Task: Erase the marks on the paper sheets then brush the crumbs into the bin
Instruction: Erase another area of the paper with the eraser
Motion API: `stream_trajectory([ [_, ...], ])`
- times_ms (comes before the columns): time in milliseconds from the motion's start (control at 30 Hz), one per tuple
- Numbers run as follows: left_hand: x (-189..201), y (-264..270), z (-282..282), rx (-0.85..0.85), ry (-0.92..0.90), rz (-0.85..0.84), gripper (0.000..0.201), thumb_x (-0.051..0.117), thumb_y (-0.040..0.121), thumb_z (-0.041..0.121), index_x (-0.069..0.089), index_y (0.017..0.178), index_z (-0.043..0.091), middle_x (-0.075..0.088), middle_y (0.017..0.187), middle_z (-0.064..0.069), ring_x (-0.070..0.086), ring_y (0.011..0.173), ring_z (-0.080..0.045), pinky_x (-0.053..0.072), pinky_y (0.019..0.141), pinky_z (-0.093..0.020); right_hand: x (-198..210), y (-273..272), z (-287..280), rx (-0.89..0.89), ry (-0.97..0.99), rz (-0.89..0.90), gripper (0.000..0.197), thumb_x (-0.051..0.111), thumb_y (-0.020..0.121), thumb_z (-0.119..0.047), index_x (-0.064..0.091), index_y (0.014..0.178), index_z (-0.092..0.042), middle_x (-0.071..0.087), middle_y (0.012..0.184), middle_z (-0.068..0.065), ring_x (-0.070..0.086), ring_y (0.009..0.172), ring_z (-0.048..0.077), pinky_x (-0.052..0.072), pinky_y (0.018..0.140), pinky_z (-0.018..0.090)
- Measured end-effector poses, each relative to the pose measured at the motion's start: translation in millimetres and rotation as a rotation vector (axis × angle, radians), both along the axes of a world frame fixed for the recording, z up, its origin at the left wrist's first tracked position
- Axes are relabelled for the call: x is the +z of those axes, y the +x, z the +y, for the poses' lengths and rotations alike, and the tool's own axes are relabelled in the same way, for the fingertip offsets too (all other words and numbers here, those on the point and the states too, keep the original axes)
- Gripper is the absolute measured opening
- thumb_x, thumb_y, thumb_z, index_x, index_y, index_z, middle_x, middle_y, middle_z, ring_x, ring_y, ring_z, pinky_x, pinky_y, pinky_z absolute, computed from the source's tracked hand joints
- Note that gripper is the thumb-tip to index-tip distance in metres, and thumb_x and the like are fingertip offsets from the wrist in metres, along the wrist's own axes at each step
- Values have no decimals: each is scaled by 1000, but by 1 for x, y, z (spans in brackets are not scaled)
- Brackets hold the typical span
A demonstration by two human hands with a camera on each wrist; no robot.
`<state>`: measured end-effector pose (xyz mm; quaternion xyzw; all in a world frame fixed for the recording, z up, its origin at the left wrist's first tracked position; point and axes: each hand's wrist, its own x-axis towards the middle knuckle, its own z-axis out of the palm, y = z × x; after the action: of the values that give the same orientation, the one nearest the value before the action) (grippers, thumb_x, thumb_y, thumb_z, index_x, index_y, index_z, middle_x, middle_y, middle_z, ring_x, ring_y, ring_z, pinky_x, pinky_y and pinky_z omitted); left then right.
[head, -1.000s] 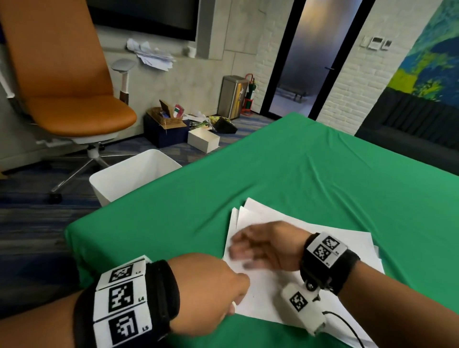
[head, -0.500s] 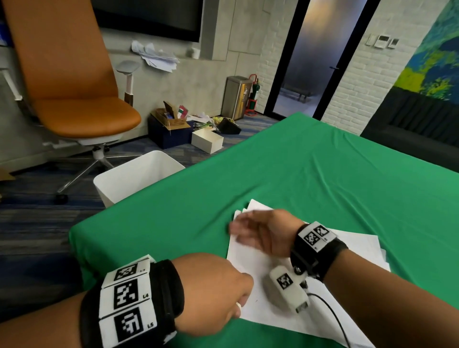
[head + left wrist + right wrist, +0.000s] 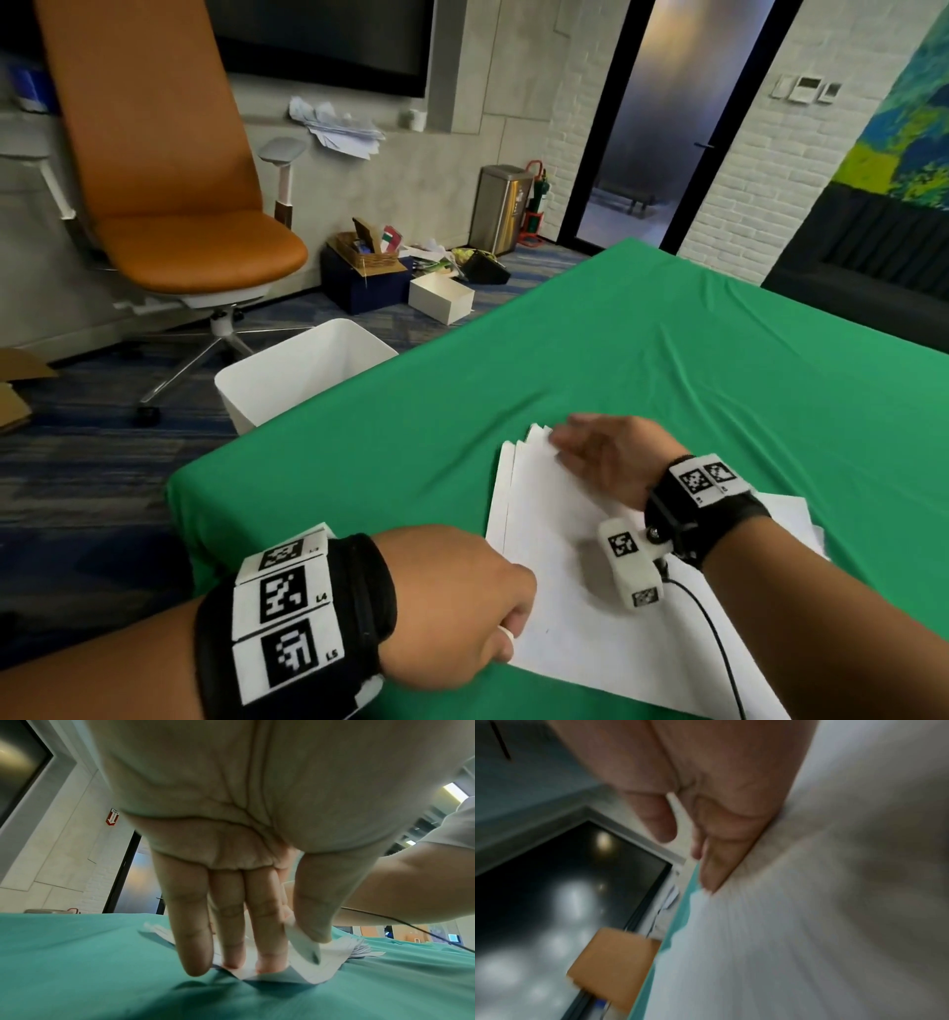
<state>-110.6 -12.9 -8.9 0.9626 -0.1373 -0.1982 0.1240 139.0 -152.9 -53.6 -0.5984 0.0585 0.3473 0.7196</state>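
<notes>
**Crumbs on the way to the bin as erasing looks finished**

Sheets of plain white paper (image 3: 606,632), loosely fanned in a stack, lie on the near left part of a desk covered in green cloth (image 3: 667,370). No pencil marks show on the top sheet in the head view, apart from perhaps a tiny speck near its lower edge, so the erasing appears done or close to it; the lower sheets are hidden. Judging by the pose, the brushing step is in hand. The right hand (image 3: 611,457) lies flat with fingers straight and together, its edge touching the paper near the stack's far left corner, on the side that faces the bin. The right wrist view is blurred, and no crumbs can be made out in any view. The left hand (image 3: 457,606) pins the near left corner of the stack with its fingertips (image 3: 270,961) while the thumb pinches a small white eraser (image 3: 303,945) with a darkened tip against the fingers.

On the floor just off the desk's left edge stands the open rectangular white plastic bin (image 3: 303,375). The part of its inside that shows looks bare; its bottom is out of sight. Sweeping the crumbs across the cloth and over the edge into it is what remains, as far as can be judged.
</notes>
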Motion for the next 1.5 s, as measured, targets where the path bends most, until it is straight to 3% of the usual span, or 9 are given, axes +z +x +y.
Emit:
stream_trajectory([
  [167, -2, 0, 1, -4, 0, -2, 16, 51, 102, 41, 55, 112, 30, 67, 107, 5, 52, 85, -16, 44, 76, -34, 12, 35, -36, -414, -76, -249, 18, 49, 102, -5, 58, 88, -13, 55, 83, 7, 59, 74, 23, 51, 71, 34],
  [400, -3, 2, 3, 12, -36, 14, 17, 51, 101, 43, 55, 112, 32, 68, 109, 9, 59, 96, -15, 51, 89, -39, 26, -9, -61, 278, -84, 4, 25, 47, 104, -16, 69, 98, -6, 71, 101, 18, 69, 93, 35, 59, 77, 40],
  [567, -3, 4, 12, 32, -139, 45, 13, 53, 100, 41, 56, 110, 33, 71, 114, 14, 63, 98, -7, 51, 91, -33, 18, 28, -74, -218, -434, -416, 12, 59, 99, -4, 60, 91, -13, 61, 103, 16, 61, 74, 23, 51, 73, 34],
  [700, -4, 10, 31, 97, -328, 104, 10, 61, 97, 42, 56, 101, 34, 76, 109, 14, 68, 107, -10, 53, 95, -39, 27, 15, -85, 204, -682, -726, 18, 70, 91, 2, 65, 94, -15, 68, 105, 13, 65, 84, 21, 58, 87, 44],
  [833, -2, 11, 42, 183, -494, 110, 14, 66, 93, 44, 59, 101, 34, 78, 105, 8, 69, 111, -27, 52, 99, -49, 39, -26, -74, 712, -1151, -1058, 46, 86, 81, -32, 65, 122, -27, 65, 124, -5, 63, 114, 17, 50, 98, 33],
  [1033, 13, 16, 46, 275, -683, 114, 8, 68, 98, 22, 62, 101, 17, 78, 108, 8, 70, 114, -15, 49, 108, -45, 42, -61, -67, 875, -1459, -1045, 95, 73, 66, -82, 55, 140, -25, 57, 133, 0, 50, 125, 26, 50, 101, 46],
  [1267, 3, 18, 41, 254, -562, 60, 5, 68, 98, 26, 63, 97, 26, 77, 107, 13, 69, 111, -4, 51, 105, -40, 50, -105, -56, 894, -1116, -1053, 64, 71, 80, -71, 62, 125, -25, 62, 121, -4, 59, 106, 18, 53, 90, 38],
  [1400, -9, 13, 37, 166, -297, -22, 4, 64, 98, 39, 61, 98, 38, 71, 104, 26, 66, 101, 3, 51, 97, -35, 44, -120, -39, 708, -238, -16, 15, 51, 105, -20, 59, 96, -11, 72, 93, 12, 66, 72, 20, 53, 60, 30],
  [1500, -8, 9, 36, 158, -261, -8, 11, 64, 98, 38, 56, 92, 43, 68, 114, 33, 61, 109, 13, 48, 100, -26, 26, -113, -32, 539, -189, 126, 24, 42, 104, -12, 62, 109, 0, 73, 107, 19, 72, 88, 28, 61, 75, 35],
])
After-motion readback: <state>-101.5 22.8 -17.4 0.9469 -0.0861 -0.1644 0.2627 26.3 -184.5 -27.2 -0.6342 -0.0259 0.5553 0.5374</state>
